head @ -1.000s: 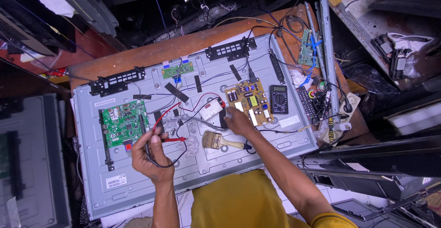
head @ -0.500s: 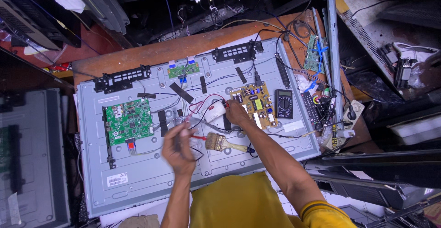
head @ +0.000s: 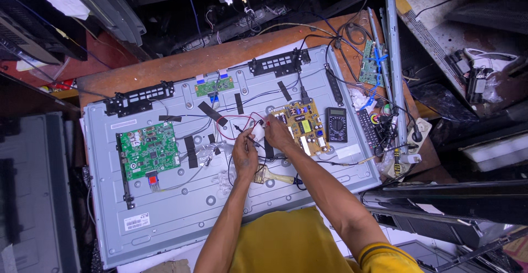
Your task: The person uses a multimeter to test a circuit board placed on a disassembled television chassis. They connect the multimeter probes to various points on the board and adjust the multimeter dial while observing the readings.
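A grey television back panel lies flat on a wooden table. My left hand is at the panel's middle, gripping a thin dark test probe that points up and left. My right hand is just to its right. It pinches a red-tipped probe against the left edge of the yellow power board. Red and black leads loop between both hands. A black multimeter lies just right of the power board.
A green main board is mounted at the panel's left, and a small green strip board near its top. A paintbrush lies under my forearms. A remote control, cables, another circuit board and a metal rail crowd the right side.
My left hand has moved up and right from the lower middle of the panel to beside my right hand. My right hand has stayed at the power board's edge.
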